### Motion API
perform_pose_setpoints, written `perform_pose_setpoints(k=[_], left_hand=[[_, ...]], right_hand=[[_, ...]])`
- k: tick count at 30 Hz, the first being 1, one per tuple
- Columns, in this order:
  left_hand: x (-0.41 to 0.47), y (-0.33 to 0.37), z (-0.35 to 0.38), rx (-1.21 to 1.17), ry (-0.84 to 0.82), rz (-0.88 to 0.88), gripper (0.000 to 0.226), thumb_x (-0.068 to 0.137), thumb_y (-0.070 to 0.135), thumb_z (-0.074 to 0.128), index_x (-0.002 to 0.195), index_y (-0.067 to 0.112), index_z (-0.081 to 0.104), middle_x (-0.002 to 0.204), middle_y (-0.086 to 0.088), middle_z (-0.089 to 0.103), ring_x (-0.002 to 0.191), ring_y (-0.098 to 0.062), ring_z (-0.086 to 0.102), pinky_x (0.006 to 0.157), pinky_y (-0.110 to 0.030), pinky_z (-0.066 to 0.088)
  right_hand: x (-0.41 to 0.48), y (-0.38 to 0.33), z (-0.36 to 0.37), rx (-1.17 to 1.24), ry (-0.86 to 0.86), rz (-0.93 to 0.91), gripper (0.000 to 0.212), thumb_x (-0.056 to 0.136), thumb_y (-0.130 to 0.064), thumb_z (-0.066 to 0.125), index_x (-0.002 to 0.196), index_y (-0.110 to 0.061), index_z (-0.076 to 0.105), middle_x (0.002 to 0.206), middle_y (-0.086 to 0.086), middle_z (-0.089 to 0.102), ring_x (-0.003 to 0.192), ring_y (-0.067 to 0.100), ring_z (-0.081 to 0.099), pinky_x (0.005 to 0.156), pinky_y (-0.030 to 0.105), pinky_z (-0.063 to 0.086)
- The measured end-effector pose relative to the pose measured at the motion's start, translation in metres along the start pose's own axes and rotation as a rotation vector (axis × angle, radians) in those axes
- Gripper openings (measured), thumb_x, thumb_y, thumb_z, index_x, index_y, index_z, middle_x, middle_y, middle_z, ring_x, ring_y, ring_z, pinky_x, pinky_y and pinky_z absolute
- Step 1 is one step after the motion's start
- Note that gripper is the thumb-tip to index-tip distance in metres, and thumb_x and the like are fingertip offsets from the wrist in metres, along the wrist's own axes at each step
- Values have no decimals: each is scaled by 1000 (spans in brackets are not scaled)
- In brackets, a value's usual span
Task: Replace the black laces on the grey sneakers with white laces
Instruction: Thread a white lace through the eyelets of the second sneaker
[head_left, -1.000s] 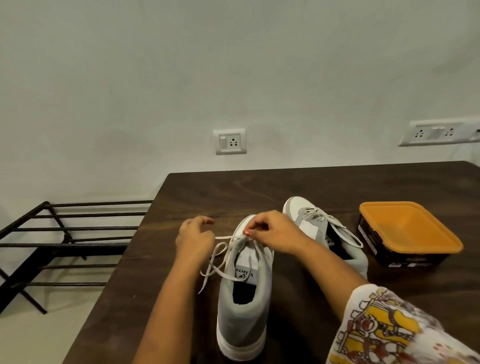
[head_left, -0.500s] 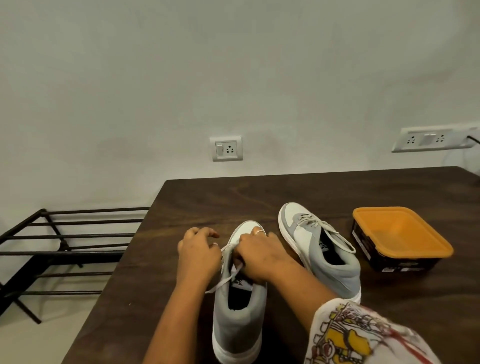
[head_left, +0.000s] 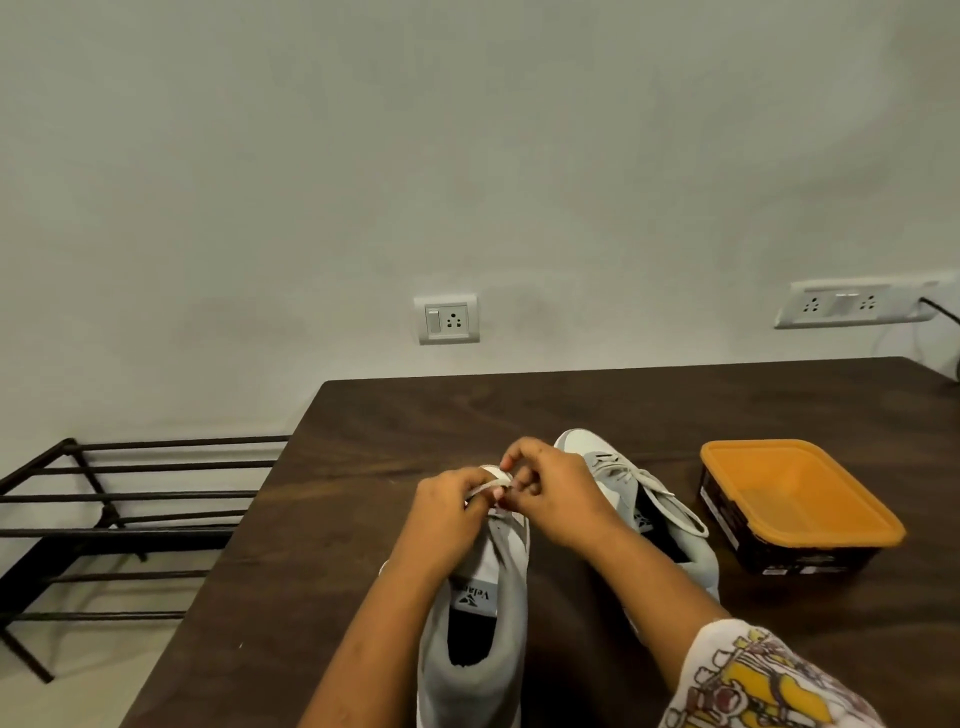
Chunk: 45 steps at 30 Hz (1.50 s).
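Left hand (head_left: 447, 512) and right hand (head_left: 556, 499) pinched the limp white lace (head_left: 485, 487) between their fingers (head_left: 522, 451); it seemed light, best gripped near its tip.

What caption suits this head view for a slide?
Left hand and right hand pinch a white lace over the near grey sneaker; the other sneaker and an orange-lidded box stand nearby.

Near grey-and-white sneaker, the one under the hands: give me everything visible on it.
The near grey-and-white sneaker stands upright on the dark wooden table, heel toward the camera. Grey suede-looking upper, white sole, white tongue with a dark logo label, dark inside. The left hand and right hand meet over its front, both pinching a white lace. Its toe is mostly hidden by them. The second grey sneaker sits just right of it; contact unclear.
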<state>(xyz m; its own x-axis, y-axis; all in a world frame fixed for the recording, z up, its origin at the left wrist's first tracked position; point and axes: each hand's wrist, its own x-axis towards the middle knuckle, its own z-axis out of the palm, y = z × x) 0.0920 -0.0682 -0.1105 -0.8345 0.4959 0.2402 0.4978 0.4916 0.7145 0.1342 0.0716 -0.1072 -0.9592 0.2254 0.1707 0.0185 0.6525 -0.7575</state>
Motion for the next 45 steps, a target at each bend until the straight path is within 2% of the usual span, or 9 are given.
perform_pose_setpoints(k=[4, 7, 13, 20, 24, 28, 35, 38, 45], left_hand=[[-1, 4, 0, 75, 59, -7, 14, 89, 27, 62, 99, 25, 72, 97, 7, 70, 87, -7, 61, 78, -21, 49], [-3, 5, -9, 300, 159, -25, 10, 89, 36, 59, 92, 33, 67, 91, 13, 63, 86, -7, 59, 68, -25, 44], [-12, -7, -8, 318, 50, -30, 27, 90, 36, 56, 116, 34, 59, 119, 15, 56, 115, -9, 50, 95, -33, 38], [-11, -9, -4, 72, 142, 5, 22, 85, 6, 62, 98, 22, 70, 83, 5, 72, 79, -10, 67, 75, -32, 54], [-12, -14, -6, 203, 110, -45, 15, 83, 14, 60, 88, 27, 67, 81, 8, 72, 83, -12, 65, 79, -38, 50], [-12, -10, -4, 358, 81, -64, 11, 87, 29, 58, 92, 33, 66, 89, 7, 67, 97, -12, 55, 82, -31, 44], [-17, 9, 8, 571, 30, -70, 22, 93, 34, 51, 106, 30, 68, 119, 10, 47, 112, -14, 39, 84, -26, 43], [-18, 10, 13, 528, 53, -118, 20, 92, 31, 54, 102, 29, 70, 125, 12, 43, 116, -14, 36, 87, -27, 42], [-18, 10, 23, 464, 152, -209, 17, 90, 28, 55, 94, 25, 71, 128, 14, 44, 118, -14, 36, 85, -29, 41]], right_hand=[[2, 8, -3, -81, 18, 43, 14, 82, -18, 72, 80, -27, 61, 60, -7, 55, 56, 3, 49, 56, 16, 40], [1, 4, -6, -92, 33, 40, 12, 80, -27, 75, 75, -25, 64, 57, -8, 55, 54, 3, 48, 54, 18, 38], [-4, -8, 4, 35, 6, 22, 22, 87, -1, 60, 86, -17, 75, 76, -12, 63, 68, 1, 60, 67, 10, 48], [-1, -13, 10, 152, 101, 151, 21, 83, -22, 73, 68, -23, 58, 63, 2, 62, 63, 18, 62, 69, 34, 56], [-12, -16, 11, -97, -221, 291, 29, 74, -42, 76, 77, -16, 65, 75, 4, 67, 69, 17, 62, 71, 32, 54], [-15, -16, 18, -162, -215, 398, 14, 63, -23, 75, 66, -13, 65, 77, 12, 70, 71, 24, 68, 71, 39, 60], [-21, -3, 11, 341, -185, 575, 22, 77, 12, 56, 78, -6, 68, 77, 15, 61, 70, 24, 57, 62, 33, 53], [-20, -2, 10, 484, -205, 605, 26, 81, 17, 52, 81, -6, 66, 85, 15, 62, 80, 24, 61, 75, 40, 56], [-22, 1, 8, 598, -239, 620, 29, 85, 19, 47, 81, -3, 64, 80, 13, 63, 72, 20, 63, 60, 31, 57]])
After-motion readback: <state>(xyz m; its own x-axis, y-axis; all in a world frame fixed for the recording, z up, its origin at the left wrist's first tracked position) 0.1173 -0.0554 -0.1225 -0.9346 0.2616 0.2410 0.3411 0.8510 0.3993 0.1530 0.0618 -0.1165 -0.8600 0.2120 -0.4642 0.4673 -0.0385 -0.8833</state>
